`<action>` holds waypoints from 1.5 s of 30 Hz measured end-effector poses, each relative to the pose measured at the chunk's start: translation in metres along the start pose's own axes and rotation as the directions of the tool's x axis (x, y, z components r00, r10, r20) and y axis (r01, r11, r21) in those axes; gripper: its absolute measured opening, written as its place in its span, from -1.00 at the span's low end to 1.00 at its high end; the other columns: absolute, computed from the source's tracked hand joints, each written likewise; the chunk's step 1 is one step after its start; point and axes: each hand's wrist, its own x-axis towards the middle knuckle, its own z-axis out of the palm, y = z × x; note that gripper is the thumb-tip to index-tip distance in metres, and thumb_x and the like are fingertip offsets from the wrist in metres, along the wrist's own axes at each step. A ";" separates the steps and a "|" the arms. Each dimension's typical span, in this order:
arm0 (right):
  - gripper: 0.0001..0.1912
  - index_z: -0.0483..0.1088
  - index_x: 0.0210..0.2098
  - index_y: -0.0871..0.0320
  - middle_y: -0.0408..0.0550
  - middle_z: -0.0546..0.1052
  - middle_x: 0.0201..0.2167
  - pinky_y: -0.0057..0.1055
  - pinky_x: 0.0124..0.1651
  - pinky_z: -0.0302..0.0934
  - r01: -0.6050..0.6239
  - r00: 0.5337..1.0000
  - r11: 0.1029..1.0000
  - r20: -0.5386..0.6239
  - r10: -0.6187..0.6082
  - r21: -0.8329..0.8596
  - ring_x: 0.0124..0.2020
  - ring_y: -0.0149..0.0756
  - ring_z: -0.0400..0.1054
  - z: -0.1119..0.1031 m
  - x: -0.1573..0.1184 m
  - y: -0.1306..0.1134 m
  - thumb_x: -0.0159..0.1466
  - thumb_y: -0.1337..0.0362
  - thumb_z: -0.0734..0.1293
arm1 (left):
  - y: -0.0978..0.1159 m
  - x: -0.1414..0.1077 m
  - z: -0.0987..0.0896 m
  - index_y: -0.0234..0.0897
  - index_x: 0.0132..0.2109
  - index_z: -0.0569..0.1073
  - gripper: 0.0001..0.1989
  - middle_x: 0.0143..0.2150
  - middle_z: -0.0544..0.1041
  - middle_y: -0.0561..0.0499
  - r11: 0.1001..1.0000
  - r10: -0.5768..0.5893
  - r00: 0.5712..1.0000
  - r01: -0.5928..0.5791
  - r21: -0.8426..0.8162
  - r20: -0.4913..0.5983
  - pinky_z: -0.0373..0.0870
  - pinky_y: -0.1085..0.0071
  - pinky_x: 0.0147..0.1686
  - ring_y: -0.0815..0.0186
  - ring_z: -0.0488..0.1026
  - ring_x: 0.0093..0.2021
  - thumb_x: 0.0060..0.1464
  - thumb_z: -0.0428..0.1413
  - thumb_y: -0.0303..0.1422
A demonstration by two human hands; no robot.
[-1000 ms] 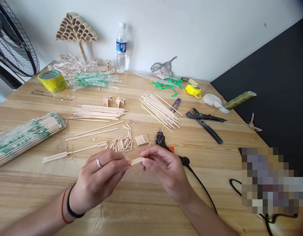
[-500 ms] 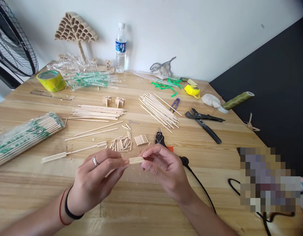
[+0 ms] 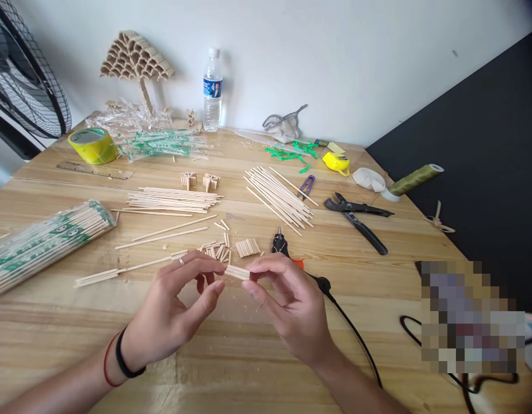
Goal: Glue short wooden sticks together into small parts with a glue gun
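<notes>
Between the thumb and fingers of my right hand (image 3: pixel 291 305) is a small bundle of short wooden sticks (image 3: pixel 237 272), lying side by side. My left hand (image 3: pixel 179 305) is at the bundle's left end, its thumb and forefinger parted; whether a fingertip still touches the sticks I cannot tell. Just behind my hands lie a loose pile of short stick pieces (image 3: pixel 218 251), partly hidden by my left fingers, and a flat row of short sticks (image 3: pixel 247 248). A black glue gun (image 3: pixel 280 242) lies behind my right hand, which covers part of it.
Long sticks (image 3: pixel 175 199) lie left of centre, with another spread (image 3: pixel 278 198) to the right. Around them are a bagged stick pack (image 3: pixel 54 244), pliers (image 3: pixel 356 221), purple snips (image 3: pixel 307 187), yellow tape (image 3: pixel 93 146), a water bottle (image 3: pixel 212 95) and a stick-built tree (image 3: pixel 136 60). A cable (image 3: pixel 352 322) runs right.
My left thumb has come away from the forefinger, opening that hand at the bundle's left end. My right hand keeps the bundle, which is now tilted slightly differently. The view has shifted slightly.
</notes>
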 end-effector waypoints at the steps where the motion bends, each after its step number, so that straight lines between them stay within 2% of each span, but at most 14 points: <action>1: -0.80 0.50 -0.11 0.01 -0.10 0.53 -0.19 -0.34 -0.06 0.41 0.008 1.000 1.000 0.002 -0.007 -0.019 -0.19 -0.30 0.45 0.000 0.000 0.000 0.36 0.45 0.44 | 0.000 0.000 0.000 -0.20 0.01 0.54 -0.85 -0.22 0.57 0.03 1.000 0.001 1.000 -0.001 -0.009 0.008 0.45 0.47 -0.22 0.38 0.50 -0.26 0.34 0.15 -0.44; 7: -0.78 0.47 -0.12 0.03 -0.14 0.50 -0.21 -0.38 -0.14 0.39 0.063 0.998 0.997 0.035 -0.061 -0.040 -0.25 -0.35 0.42 0.001 0.003 0.002 0.32 0.45 0.46 | 0.000 -0.001 0.000 -0.18 0.10 0.49 -0.77 -0.18 0.55 0.04 1.000 0.015 0.999 -0.016 0.027 0.044 0.45 0.44 -0.17 0.38 0.48 -0.24 0.32 0.20 -0.41; 17: -0.61 0.42 0.03 -0.03 -0.12 0.50 -0.14 -0.30 -0.09 0.40 0.022 0.995 0.997 0.103 -0.014 -0.076 -0.23 -0.31 0.41 0.000 -0.003 0.008 0.29 0.39 0.52 | 0.001 -0.002 0.000 -0.20 0.19 0.48 -0.67 -0.07 0.54 -0.06 0.999 0.052 0.990 -0.051 -0.011 0.131 0.47 0.40 -0.17 0.32 0.49 -0.18 0.32 0.23 -0.35; 21: -0.63 0.44 0.02 -0.01 -0.11 0.51 -0.15 -0.28 -0.09 0.40 0.037 0.993 0.994 0.119 -0.025 -0.106 -0.22 -0.28 0.42 0.000 -0.004 0.010 0.29 0.39 0.52 | 0.000 -0.003 0.002 -0.19 0.22 0.48 -0.65 0.00 0.55 -0.10 0.999 0.049 0.989 -0.045 -0.029 0.139 0.49 0.40 -0.18 0.31 0.51 -0.18 0.32 0.22 -0.35; 24: -0.67 0.44 -0.02 -0.01 -0.10 0.51 -0.17 -0.28 -0.12 0.39 0.043 0.994 0.993 0.101 -0.032 -0.108 -0.24 -0.27 0.41 0.001 -0.002 0.010 0.29 0.36 0.53 | -0.002 -0.005 0.003 -0.10 0.28 0.44 -0.56 0.00 0.55 -0.06 0.996 0.039 0.992 -0.029 -0.089 0.116 0.49 0.42 -0.16 0.34 0.51 -0.19 0.31 0.24 -0.36; 26: -0.67 0.43 -0.04 -0.01 -0.12 0.50 -0.19 -0.28 -0.14 0.39 0.041 0.997 0.993 0.072 -0.033 -0.107 -0.26 -0.28 0.40 0.001 -0.001 0.010 0.28 0.32 0.55 | -0.005 -0.006 0.003 -0.02 0.33 0.39 -0.52 -0.03 0.55 -0.02 0.982 -0.012 0.996 0.028 -0.189 0.085 0.49 0.44 -0.13 0.37 0.51 -0.20 0.33 0.23 -0.37; 29: -0.67 0.43 -0.06 -0.02 -0.14 0.48 -0.20 -0.28 -0.12 0.39 0.031 0.999 0.994 0.023 -0.028 -0.105 -0.26 -0.29 0.40 0.001 -0.002 0.010 0.27 0.29 0.56 | -0.008 -0.003 0.002 0.00 0.27 0.43 -0.60 -0.10 0.56 0.02 0.921 -0.126 0.992 0.128 -0.368 0.029 0.48 0.49 -0.15 0.38 0.53 -0.17 0.36 0.19 -0.40; 33: -0.67 0.43 -0.06 -0.03 -0.16 0.46 -0.21 -0.28 -0.12 0.38 0.023 1.000 0.994 0.000 -0.023 -0.102 -0.26 -0.30 0.40 0.000 -0.003 0.010 0.27 0.29 0.56 | -0.008 0.003 0.000 -0.11 0.14 0.50 -0.69 -0.20 0.58 0.04 0.854 -0.196 0.980 0.165 -0.493 -0.012 0.45 0.55 -0.24 0.39 0.53 -0.20 0.30 0.24 -0.46; 41: -0.68 0.42 -0.05 -0.03 -0.17 0.46 -0.23 -0.29 -0.13 0.39 0.023 1.000 0.994 0.010 -0.022 -0.109 -0.28 -0.31 0.40 0.002 -0.002 0.009 0.28 0.31 0.55 | -0.005 0.004 -0.001 -0.13 0.07 0.55 -0.72 -0.25 0.59 0.06 0.827 -0.202 0.979 0.184 -0.532 0.024 0.42 0.53 -0.26 0.41 0.50 -0.28 0.25 0.28 -0.47; 45: -0.67 0.42 -0.05 -0.02 -0.18 0.46 -0.25 -0.30 -0.13 0.38 0.026 1.000 0.994 0.007 -0.025 -0.109 -0.28 -0.32 0.41 0.003 -0.002 0.009 0.28 0.32 0.55 | -0.004 0.004 -0.004 -0.16 0.02 0.56 -0.84 -0.33 0.49 0.08 0.812 -0.250 0.968 0.229 -0.536 0.035 0.31 0.54 -0.34 0.43 0.38 -0.35 0.30 0.25 -0.39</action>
